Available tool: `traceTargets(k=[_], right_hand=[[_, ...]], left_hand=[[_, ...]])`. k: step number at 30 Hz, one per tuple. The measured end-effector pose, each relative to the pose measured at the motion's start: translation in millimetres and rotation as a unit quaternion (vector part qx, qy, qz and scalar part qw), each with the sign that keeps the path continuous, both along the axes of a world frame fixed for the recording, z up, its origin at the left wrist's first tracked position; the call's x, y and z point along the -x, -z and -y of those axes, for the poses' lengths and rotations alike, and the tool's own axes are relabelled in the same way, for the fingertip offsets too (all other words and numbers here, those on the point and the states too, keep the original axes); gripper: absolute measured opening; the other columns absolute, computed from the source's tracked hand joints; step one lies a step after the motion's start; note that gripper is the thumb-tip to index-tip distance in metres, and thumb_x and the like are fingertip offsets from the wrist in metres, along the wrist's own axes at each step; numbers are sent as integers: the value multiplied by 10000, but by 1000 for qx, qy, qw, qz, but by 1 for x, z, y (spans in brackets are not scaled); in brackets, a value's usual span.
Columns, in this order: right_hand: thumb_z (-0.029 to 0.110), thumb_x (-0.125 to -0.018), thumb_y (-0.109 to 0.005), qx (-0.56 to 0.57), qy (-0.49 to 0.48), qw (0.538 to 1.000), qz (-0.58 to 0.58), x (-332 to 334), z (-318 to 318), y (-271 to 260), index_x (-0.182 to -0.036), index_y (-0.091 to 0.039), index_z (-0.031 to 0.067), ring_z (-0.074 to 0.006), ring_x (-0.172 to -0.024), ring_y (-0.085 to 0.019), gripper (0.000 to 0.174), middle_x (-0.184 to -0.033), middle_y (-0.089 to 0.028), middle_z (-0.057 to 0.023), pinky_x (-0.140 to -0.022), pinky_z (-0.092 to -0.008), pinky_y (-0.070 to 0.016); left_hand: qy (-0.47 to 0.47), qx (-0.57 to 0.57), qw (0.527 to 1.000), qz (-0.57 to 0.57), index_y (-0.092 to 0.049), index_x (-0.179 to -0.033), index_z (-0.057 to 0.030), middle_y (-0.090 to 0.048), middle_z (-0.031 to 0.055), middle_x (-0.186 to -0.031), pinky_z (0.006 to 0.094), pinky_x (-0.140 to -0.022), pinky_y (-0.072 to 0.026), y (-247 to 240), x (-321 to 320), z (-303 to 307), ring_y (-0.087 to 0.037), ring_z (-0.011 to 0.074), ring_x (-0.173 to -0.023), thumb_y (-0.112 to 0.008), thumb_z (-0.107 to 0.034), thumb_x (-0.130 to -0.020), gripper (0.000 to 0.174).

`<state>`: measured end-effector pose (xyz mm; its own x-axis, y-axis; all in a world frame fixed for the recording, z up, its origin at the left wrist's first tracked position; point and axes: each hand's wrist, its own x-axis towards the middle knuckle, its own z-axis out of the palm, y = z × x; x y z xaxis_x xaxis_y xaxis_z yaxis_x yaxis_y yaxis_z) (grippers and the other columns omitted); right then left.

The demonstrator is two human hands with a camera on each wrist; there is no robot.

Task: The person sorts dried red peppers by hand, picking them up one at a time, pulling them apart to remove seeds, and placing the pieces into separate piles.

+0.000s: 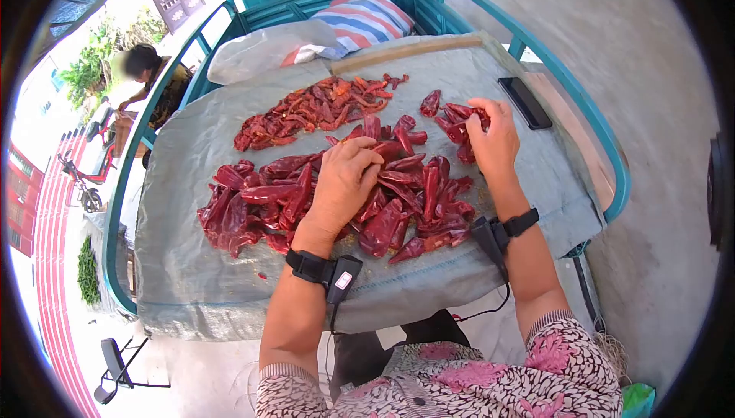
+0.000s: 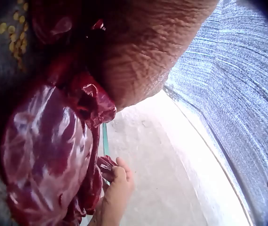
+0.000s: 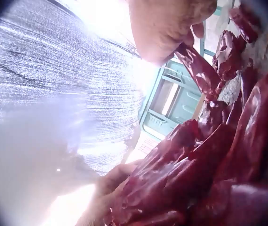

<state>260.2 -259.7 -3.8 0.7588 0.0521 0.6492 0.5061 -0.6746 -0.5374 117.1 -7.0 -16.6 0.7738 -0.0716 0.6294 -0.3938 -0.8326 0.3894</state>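
Note:
Large dried red peppers [image 1: 264, 192] lie in a broad heap on a grey cloth [image 1: 184, 265]. The left hand [image 1: 341, 184] is over the middle of the heap, fingers bent down among the peppers; whether it grips one is hidden. At the heap's right, the right hand [image 1: 496, 142] pinches a dark red pepper between thumb and fingers, above a small separate group of peppers [image 1: 452, 128]. In the left wrist view the right hand [image 2: 117, 193] holds a wrinkled pepper [image 2: 106, 165]. The right wrist view shows a pepper [image 3: 200, 70] hanging at the right hand [image 3: 167, 28].
Smaller, thinner red peppers [image 1: 325, 104] form another pile beyond the heap. A black phone [image 1: 525, 102] lies at the cloth's right. Teal rails [image 1: 582, 104] surround the cart bed, with a striped sack [image 1: 367, 21] at the back. Another person [image 1: 157, 85] sits outside on the left.

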Motion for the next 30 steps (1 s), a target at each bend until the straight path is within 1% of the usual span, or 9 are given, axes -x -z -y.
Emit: traceTargets(k=[2,5,8,11,14,17,20,26,30], right_hand=[[265,-884,-698,-6,25,1000,-1,-2,3,1,-1100,-759,176,-278,-937,-678,241,-1065,-645,-72,-791,-417,-525],[280,-895,-690,105,79,989,69,-4,10,-2,-1054,-768,188,-273,-932,-666,200,-983,-687,-50,-810,-427,-490],[242,-880,-691,77,32,992,98,-5,12,-6,-1001,-774,198,-263,-935,-646,153,-908,-722,-11,-820,-438,-455],[208,-846,-700,21,-230,972,45,-1,11,-16,-972,-777,206,-243,-932,-617,148,-892,-736,19,-872,-438,-426],[168,-776,-721,194,-256,947,-1,9,13,-18,-1000,-785,189,-215,-971,-609,233,-970,-762,7,-930,-392,-369],[198,-739,-743,266,-285,920,-33,7,18,-14,-1039,-786,203,-188,-1006,-587,303,-1023,-767,26,-979,-383,-331],[243,-721,-765,255,-309,914,-58,11,19,-20,-1069,-781,212,-183,-1030,-569,350,-1066,-766,38,-1004,-381,-322],[277,-743,-768,288,-322,896,-105,12,15,-16,-1086,-772,234,-204,-1013,-579,346,-979,-750,30,-1010,-424,-331],[198,-760,-732,136,-350,920,-112,6,16,-12,-1007,-776,178,-207,-868,-611,251,-880,-732,-26,-982,-416,-369]], left_hand=[[0,33,999,24,-699,-998,-56,-691,116,-1189,429,-936,-529,-2,-1,1,-663,338,-1097,-748,-22,-859,151],[-6,70,995,64,-702,-973,-44,-692,114,-1082,425,-864,-552,-8,0,7,-673,337,-1001,-743,44,-818,183],[-21,79,992,94,-705,-1000,-44,-674,113,-1062,389,-836,-568,-12,2,9,-674,312,-972,-772,41,-815,214],[-33,101,990,88,-707,-1008,-51,-658,105,-1055,375,-795,-576,-14,4,10,-677,298,-939,-781,33,-829,211],[-33,114,991,68,-712,-999,-62,-651,84,-1046,351,-802,-555,-12,4,10,-666,261,-946,-799,18,-835,203],[-30,116,991,61,-712,-1002,-62,-654,80,-1061,349,-836,-545,-11,3,9,-663,253,-977,-806,17,-830,211],[-22,99,992,68,-698,-1041,-54,-638,110,-1095,375,-828,-569,-12,3,10,-672,295,-979,-793,16,-837,236],[-3,73,995,67,-672,-1105,-68,-661,125,-1160,403,-893,-564,-12,2,9,-673,336,-1062,-801,10,-819,323],[1,96,994,53,-659,-1116,-53,-651,142,-1181,420,-912,-559,-9,2,9,-651,352,-1098,-780,16,-837,312]])
